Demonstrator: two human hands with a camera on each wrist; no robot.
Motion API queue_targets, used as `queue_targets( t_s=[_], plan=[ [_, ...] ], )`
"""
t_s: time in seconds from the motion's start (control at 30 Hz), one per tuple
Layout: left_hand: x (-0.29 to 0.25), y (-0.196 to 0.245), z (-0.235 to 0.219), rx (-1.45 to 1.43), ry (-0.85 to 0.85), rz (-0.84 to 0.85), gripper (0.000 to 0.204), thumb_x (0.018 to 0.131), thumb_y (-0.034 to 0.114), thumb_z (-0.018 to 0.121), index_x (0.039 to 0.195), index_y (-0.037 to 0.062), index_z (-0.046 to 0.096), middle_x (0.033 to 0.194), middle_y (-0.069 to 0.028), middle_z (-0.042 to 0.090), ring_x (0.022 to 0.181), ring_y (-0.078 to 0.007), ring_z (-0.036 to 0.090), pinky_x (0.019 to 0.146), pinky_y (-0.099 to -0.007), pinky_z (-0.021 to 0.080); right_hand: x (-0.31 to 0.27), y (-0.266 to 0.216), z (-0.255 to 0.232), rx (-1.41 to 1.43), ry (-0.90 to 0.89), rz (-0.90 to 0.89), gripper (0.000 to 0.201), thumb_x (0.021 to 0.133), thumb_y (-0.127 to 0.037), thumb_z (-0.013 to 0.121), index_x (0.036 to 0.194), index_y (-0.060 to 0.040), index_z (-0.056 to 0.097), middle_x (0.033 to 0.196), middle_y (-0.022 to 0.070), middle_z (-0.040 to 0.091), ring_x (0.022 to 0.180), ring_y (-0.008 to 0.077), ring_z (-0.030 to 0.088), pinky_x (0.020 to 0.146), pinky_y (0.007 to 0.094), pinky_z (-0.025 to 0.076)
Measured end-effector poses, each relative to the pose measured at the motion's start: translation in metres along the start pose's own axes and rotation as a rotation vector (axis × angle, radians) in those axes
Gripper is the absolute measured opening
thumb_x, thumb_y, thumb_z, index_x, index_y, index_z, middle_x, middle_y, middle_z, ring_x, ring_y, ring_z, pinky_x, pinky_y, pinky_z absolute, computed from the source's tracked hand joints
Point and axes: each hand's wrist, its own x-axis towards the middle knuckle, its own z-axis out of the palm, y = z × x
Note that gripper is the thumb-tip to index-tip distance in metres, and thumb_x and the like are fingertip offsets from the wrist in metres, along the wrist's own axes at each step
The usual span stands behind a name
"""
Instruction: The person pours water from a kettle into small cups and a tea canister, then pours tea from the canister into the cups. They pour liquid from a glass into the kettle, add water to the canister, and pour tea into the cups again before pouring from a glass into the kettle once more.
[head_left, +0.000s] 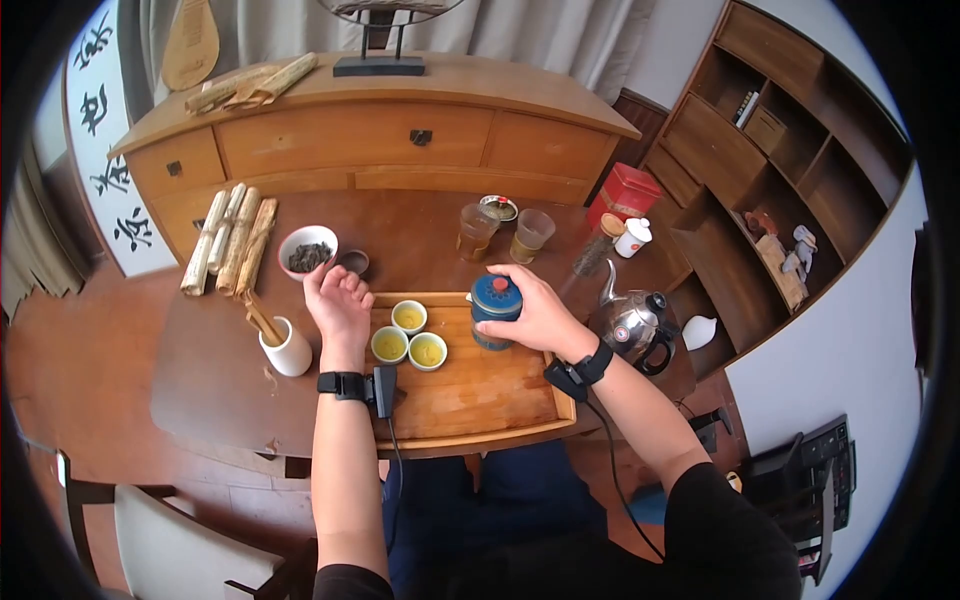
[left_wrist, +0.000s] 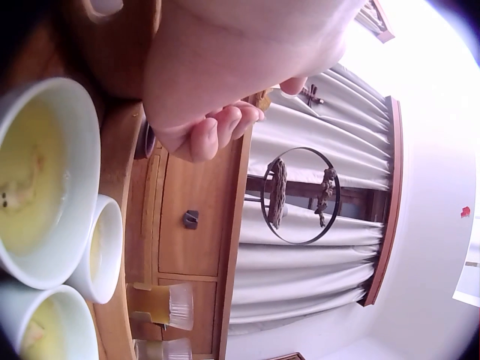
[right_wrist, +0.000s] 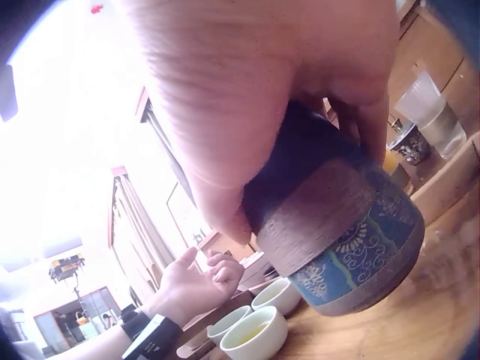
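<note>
My right hand (head_left: 545, 312) grips a blue patterned teapot (head_left: 490, 339) from above and the side, thumb and fingers round its upper body. A red knob tops the lid. The right wrist view shows the pot's brown band and floral base (right_wrist: 360, 259) tilted, close over the wooden tray (head_left: 490, 405). Turned palm up, my left hand (head_left: 340, 305) holds nothing, its fingers loosely curled. It is beside three small white cups (head_left: 428, 353) of yellow tea on the tray. Behind its fingertips stands a white bowl (head_left: 309, 236) of dark tea leaves, with a small dark cup (head_left: 353, 262) alongside.
To the right stand a steel kettle (head_left: 632, 322), a white lidded jar (head_left: 633, 238) and a red tin (head_left: 625, 192). Two glasses (head_left: 532, 236) are behind the tray. At left are a white holder (head_left: 289, 350) with wooden tools and several bamboo rolls (head_left: 232, 240).
</note>
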Motion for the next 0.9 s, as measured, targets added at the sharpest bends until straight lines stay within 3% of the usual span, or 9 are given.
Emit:
queue_targets(
  t_s=[0.1, 0.67, 0.73, 0.8, 0.83, 0.9],
  plan=[
    [0.001, 0.000, 0.000, 0.014, -0.019, -0.006, 0.035, 0.090, 0.046, 0.053, 0.078, 0.0134, 0.054, 0.065, 0.0006, 0.043, 0.057, -0.0146, 0.040, 0.049, -0.0295, 0.030, -0.013, 0.010, 0.000, 0.059, 0.028, 0.086, 0.075, 0.071, -0.028, 0.086, 0.131, 0.0004, 0.051, 0.122, 0.0187, 0.059, 0.114, 0.0330, 0.061, 0.099, 0.0390, 0.049],
    [-0.002, -0.002, 0.003, 0.086, -0.020, -0.052, 0.037, 0.088, 0.049, 0.058, 0.081, 0.0129, 0.054, 0.068, 0.0011, 0.044, 0.060, -0.0147, 0.039, 0.052, -0.0291, 0.029, -0.038, 0.021, -0.004, 0.101, 0.025, 0.063, 0.073, 0.069, -0.026, 0.087, 0.127, -0.0041, 0.048, 0.124, 0.0178, 0.056, 0.118, 0.0338, 0.056, 0.103, 0.0401, 0.045],
    [-0.005, -0.002, 0.005, 0.112, -0.030, -0.052, 0.037, 0.087, 0.049, 0.058, 0.081, 0.0131, 0.054, 0.067, 0.0008, 0.044, 0.060, -0.0149, 0.040, 0.052, -0.0290, 0.030, -0.042, 0.023, -0.013, 0.103, 0.015, 0.056, 0.081, 0.069, -0.030, 0.088, 0.133, -0.0029, 0.046, 0.127, 0.0194, 0.055, 0.123, 0.0357, 0.054, 0.105, 0.0409, 0.044],
    [-0.005, -0.003, 0.004, 0.116, -0.017, -0.044, 0.037, 0.087, 0.049, 0.059, 0.081, 0.0127, 0.056, 0.066, 0.0008, 0.044, 0.059, -0.0152, 0.040, 0.051, -0.0294, 0.031, -0.052, 0.019, -0.032, 0.001, -0.042, -0.073, 0.092, 0.068, -0.034, 0.090, 0.140, -0.0015, 0.043, 0.129, 0.0216, 0.053, 0.126, 0.0381, 0.051, 0.108, 0.0424, 0.042],
    [-0.007, -0.003, 0.008, 0.116, -0.017, -0.035, 0.037, 0.087, 0.049, 0.059, 0.081, 0.0124, 0.056, 0.066, 0.0009, 0.043, 0.057, -0.0144, 0.039, 0.049, -0.0288, 0.030, -0.055, 0.011, -0.053, 0.009, -0.049, -0.036, 0.097, 0.068, -0.039, 0.090, 0.143, -0.0004, 0.042, 0.130, 0.0235, 0.052, 0.128, 0.0397, 0.049, 0.110, 0.0437, 0.040],
    [-0.011, -0.003, 0.009, 0.119, -0.019, -0.023, 0.037, 0.087, 0.048, 0.059, 0.080, 0.0121, 0.056, 0.066, 0.0011, 0.042, 0.056, -0.0136, 0.038, 0.047, -0.0282, 0.029, -0.068, 0.010, -0.091, -0.071, 0.095, 0.007, 0.079, 0.075, -0.046, 0.084, 0.133, -0.0001, 0.054, 0.129, 0.0211, 0.055, 0.124, 0.0398, 0.051, 0.107, 0.0445, 0.041]
  ],
)
